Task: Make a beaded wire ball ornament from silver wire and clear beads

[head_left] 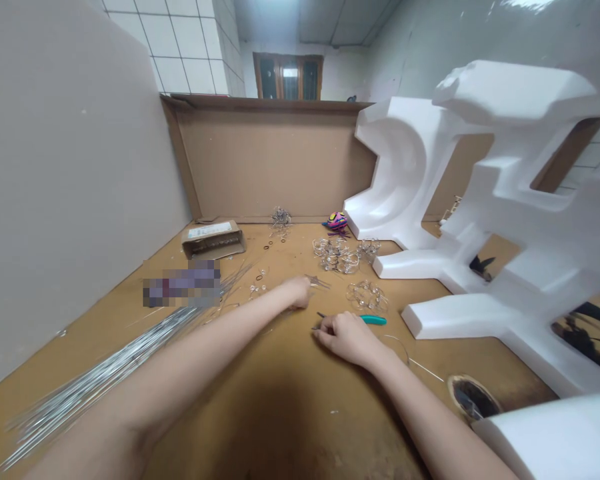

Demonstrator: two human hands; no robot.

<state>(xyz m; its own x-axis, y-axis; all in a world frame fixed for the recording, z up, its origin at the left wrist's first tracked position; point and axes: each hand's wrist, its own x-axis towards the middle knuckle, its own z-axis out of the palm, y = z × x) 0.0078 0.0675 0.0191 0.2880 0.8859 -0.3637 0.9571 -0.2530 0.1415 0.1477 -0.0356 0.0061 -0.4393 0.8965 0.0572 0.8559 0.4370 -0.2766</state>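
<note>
My left hand (296, 292) reaches over the middle of the table, its fingers curled and partly hidden. Thin brownish prongs (320, 283) stick out just beyond its fingertips; I cannot make out what they belong to. Close by on the right, my right hand (344, 335) is closed around pliers with a teal handle (373, 320). The handle shows past the back of the hand, and dark tips poke out by the fingers. Bent wire pieces (367, 295) lie beyond the right hand, with more wire rings (336, 255) behind them.
A bundle of straight wires (110, 370) lies at left, near a blurred purple item (183, 283) and an open cardboard box (214, 240). A wire tangle (281, 217) and a colourful ball-like item (337, 221) sit farther back. White foam (450, 320) borders the right; a round hole (474, 397) is nearby.
</note>
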